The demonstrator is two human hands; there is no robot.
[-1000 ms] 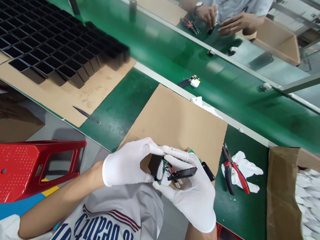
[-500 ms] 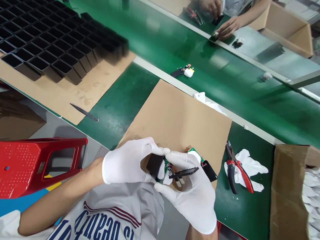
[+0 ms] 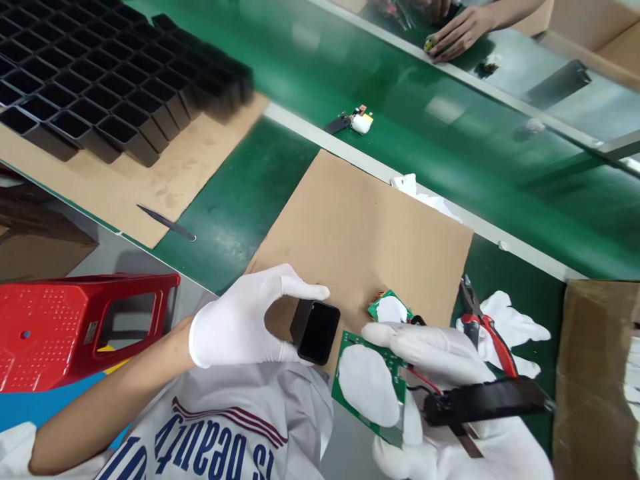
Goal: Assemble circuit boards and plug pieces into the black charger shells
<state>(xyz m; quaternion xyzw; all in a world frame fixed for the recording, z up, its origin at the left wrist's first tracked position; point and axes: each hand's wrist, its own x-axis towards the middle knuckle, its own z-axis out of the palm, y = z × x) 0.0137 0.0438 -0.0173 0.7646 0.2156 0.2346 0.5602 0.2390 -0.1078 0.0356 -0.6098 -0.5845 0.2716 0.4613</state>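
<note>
My left hand (image 3: 250, 319), in a white glove, grips a small black rectangular case (image 3: 320, 332) between thumb and fingers. The case's open end faces up toward me, and its inside looks dark. To the right, my gloved right hand (image 3: 445, 380) pinches a green circuit board (image 3: 367, 387) by its edges. A large white patch covers much of the board's face. Red and black wires run from it to a black plate with metal prongs (image 3: 487, 400), which lies across my right palm. Another green board with a white patch (image 3: 393, 309) rests on the cardboard sheet (image 3: 370, 213) behind.
Red-handled pliers (image 3: 487, 327) and a white glove (image 3: 515, 327) lie at the right, beside a cardboard box (image 3: 593, 373). Black cases (image 3: 125, 133) stand in rows at the left, near tweezers (image 3: 165, 221). A co-worker's hand (image 3: 463, 33) works across the green belt (image 3: 400, 127).
The circuit board has come away from the mouth of the black case. My right hand has moved right and nearer the camera with it; my left hand still holds the case.
</note>
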